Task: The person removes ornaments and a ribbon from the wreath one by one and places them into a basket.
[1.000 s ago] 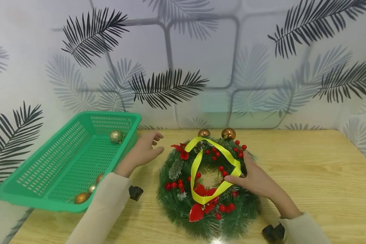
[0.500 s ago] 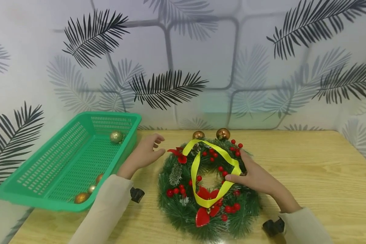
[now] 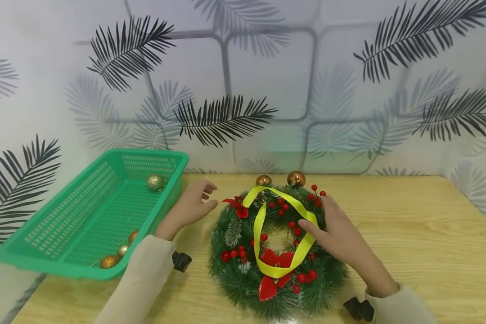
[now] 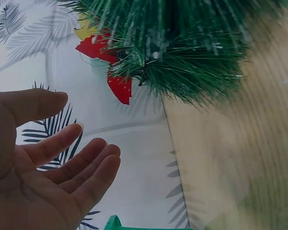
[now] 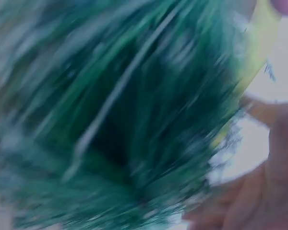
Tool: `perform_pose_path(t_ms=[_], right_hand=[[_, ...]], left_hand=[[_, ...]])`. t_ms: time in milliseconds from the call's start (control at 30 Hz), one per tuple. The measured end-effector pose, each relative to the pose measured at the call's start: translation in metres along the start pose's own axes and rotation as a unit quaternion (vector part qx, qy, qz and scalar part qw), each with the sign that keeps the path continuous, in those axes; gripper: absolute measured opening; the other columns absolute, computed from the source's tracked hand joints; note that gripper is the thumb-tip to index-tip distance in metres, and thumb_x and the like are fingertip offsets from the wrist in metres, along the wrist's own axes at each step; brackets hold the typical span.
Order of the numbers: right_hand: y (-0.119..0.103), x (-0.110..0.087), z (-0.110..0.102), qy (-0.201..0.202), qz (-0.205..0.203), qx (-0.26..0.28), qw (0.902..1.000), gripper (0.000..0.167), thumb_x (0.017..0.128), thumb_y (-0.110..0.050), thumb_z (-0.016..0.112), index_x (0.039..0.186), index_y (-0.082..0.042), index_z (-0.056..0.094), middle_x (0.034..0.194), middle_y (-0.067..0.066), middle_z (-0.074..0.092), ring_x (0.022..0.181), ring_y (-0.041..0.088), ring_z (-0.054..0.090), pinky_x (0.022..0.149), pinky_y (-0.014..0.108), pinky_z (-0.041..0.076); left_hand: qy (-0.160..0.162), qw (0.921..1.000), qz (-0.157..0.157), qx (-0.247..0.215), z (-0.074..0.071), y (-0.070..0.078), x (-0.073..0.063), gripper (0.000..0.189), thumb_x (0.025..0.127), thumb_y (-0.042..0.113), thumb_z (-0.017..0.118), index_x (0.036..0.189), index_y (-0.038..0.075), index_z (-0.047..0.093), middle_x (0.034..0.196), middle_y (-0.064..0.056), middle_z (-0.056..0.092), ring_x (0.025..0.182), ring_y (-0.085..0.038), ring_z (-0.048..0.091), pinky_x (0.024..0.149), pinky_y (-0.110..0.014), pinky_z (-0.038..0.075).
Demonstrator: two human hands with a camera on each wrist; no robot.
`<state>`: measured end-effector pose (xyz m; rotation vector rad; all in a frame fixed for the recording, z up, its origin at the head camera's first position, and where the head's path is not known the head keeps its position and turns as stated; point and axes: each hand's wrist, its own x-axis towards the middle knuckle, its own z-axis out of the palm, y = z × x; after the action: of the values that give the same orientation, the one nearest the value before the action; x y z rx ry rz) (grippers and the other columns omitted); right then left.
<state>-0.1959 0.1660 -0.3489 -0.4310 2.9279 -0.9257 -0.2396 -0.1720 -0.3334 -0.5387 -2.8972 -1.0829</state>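
Note:
A green Christmas wreath (image 3: 235,252) lies on the table, dressed with red berries (image 3: 303,276), red poinsettia flowers (image 3: 268,288) and frosted sprigs. A loop of yellow ribbon (image 3: 273,271) lies across its middle. At the wreath's right side is my right hand (image 3: 342,234), thumb over the ribbon's edge and fingers extended along the outer greenery. The right wrist view is blurred, with green needles beside those fingers (image 5: 240,201). My left hand (image 3: 192,204) hovers between basket and wreath, fingers loosely bent, holding nothing; the left wrist view shows its bare palm (image 4: 48,187).
A green plastic basket (image 3: 177,189) stands at the left with a gold glitter ball (image 3: 155,182) and several smaller baubles (image 3: 110,261) inside. Two copper baubles, one (image 3: 296,179) right of the other (image 3: 263,180), sit behind the wreath near the patterned wall (image 3: 267,81).
The wreath and the copper baubles shifted slightly left, the wreath turning a little, then came to rest. My right hand has lifted slightly, its thumb moving up along the ribbon. The left hand stays nearly still.

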Motion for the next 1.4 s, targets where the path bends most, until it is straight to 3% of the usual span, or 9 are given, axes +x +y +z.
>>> perform_pose_path(t_ms=[100,233,367,533,833,1033,1400], right_hand=[[-0.017,-0.01,-0.001,0.03,0.048,-0.025,0.9981,0.097,0.095,-0.059,0.04,0.144,0.019,0.009,0.15,0.04,0.007,0.137,0.056,0.011,0.107,0.068,0.019],[-0.041,-0.02,0.006,0.026,0.107,-0.035,0.9933,0.105,0.092,-0.067,0.035,0.144,0.019,0.004,0.151,0.038,-0.001,0.138,0.056,0.001,0.107,0.072,0.008],[-0.054,-0.018,0.019,0.017,0.137,-0.038,0.9896,0.111,0.089,-0.071,0.036,0.145,0.017,-0.001,0.152,0.036,-0.005,0.139,0.056,0.001,0.103,0.077,0.007],[-0.051,-0.013,0.033,0.021,0.154,-0.054,0.9863,0.117,0.085,-0.075,0.038,0.145,0.016,-0.002,0.153,0.035,-0.005,0.139,0.056,0.002,0.099,0.08,0.009],[-0.041,-0.008,0.042,0.07,0.124,-0.096,0.9852,0.11,0.086,-0.056,0.059,0.143,0.02,0.005,0.151,0.039,0.005,0.137,0.057,0.01,0.103,0.075,0.018],[-0.033,-0.008,0.04,0.059,0.093,-0.112,0.9876,0.11,0.085,-0.053,0.063,0.143,0.02,0.005,0.15,0.04,0.007,0.136,0.058,0.013,0.104,0.072,0.021],[-0.017,-0.004,0.036,0.052,0.034,-0.084,0.9945,0.11,0.083,-0.05,0.068,0.145,0.018,0.007,0.151,0.038,0.009,0.138,0.056,0.013,0.104,0.073,0.017]], left_hand=[[-0.002,1.0,-0.004,-0.002,0.002,-0.002,0.0,0.035,0.096,0.013,0.053,0.126,-0.004,0.049,0.126,-0.025,0.053,0.11,-0.041,0.055,0.093,-0.05,0.047],[-0.003,0.9999,-0.016,-0.004,0.003,-0.003,0.0,0.036,0.095,0.015,0.053,0.127,-0.002,0.049,0.127,-0.025,0.052,0.112,-0.041,0.054,0.094,-0.051,0.047],[0.0,0.9997,-0.024,-0.006,0.008,-0.006,0.0,0.036,0.094,0.016,0.054,0.125,-0.002,0.05,0.127,-0.026,0.053,0.114,-0.042,0.053,0.095,-0.052,0.046],[0.002,0.9995,-0.031,-0.009,0.013,-0.008,-0.003,0.034,0.094,0.015,0.054,0.124,-0.002,0.051,0.126,-0.027,0.053,0.113,-0.043,0.053,0.095,-0.052,0.046],[-0.004,0.9996,-0.029,-0.002,0.015,-0.007,-0.003,0.035,0.095,0.015,0.054,0.125,-0.001,0.051,0.127,-0.026,0.053,0.114,-0.041,0.053,0.094,-0.052,0.047],[-0.001,0.9996,-0.027,0.007,0.014,-0.009,0.0,0.033,0.095,0.013,0.054,0.125,-0.002,0.05,0.126,-0.027,0.053,0.114,-0.042,0.053,0.095,-0.052,0.046],[-0.001,0.9996,-0.028,0.006,0.014,-0.011,0.0,0.034,0.095,0.015,0.053,0.125,-0.001,0.05,0.126,-0.027,0.053,0.113,-0.042,0.054,0.095,-0.052,0.046]])
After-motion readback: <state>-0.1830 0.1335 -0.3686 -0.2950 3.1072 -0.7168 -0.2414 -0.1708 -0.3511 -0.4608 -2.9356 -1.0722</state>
